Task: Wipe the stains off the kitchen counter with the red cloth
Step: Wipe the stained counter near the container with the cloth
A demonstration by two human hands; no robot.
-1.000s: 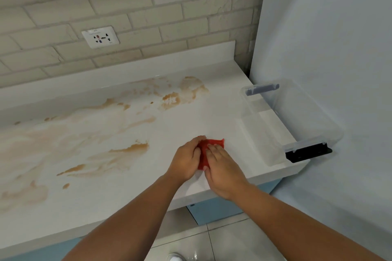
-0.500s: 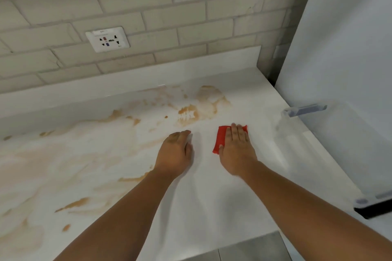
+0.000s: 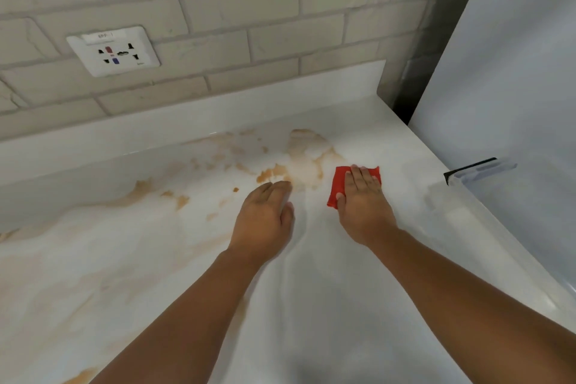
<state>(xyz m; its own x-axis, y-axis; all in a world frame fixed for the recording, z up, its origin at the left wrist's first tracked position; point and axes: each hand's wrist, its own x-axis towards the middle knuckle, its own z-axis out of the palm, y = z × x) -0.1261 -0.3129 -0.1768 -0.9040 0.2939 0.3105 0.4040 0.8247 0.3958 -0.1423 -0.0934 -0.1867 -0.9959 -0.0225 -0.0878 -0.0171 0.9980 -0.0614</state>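
The red cloth (image 3: 339, 184) lay flat on the white kitchen counter (image 3: 311, 305), toward the far right part of the surface, folded into a roughly rectangular pad. The right hand (image 3: 364, 206) rested palm down on the cloth with its fingers straight and together, pressing it onto the counter without gripping it; the cloth's far edge and left edge showed past the fingers. The left hand (image 3: 265, 218) lay palm down on the bare counter just left of the cloth, apart from it, fingers extended and holding nothing. A brown stain (image 3: 274, 173) sat directly beyond the left fingertips, and a paler smeared patch (image 3: 307, 150) lay between that stain and the cloth's far left corner. Further brown marks (image 3: 182, 199) ran leftward across the counter, with faint tan streaks covering the near left area. A low white upstand (image 3: 218, 109) bordered the counter's far edge beneath a pale brick-pattern wall (image 3: 280, 9). A white socket plate (image 3: 113, 51) was mounted on that wall at far left; its top strip carried small print too blurred to read. At the right edge, a clear plastic container (image 3: 495, 165) with a black clip (image 3: 458, 172) stood against a white panel (image 3: 514, 72).
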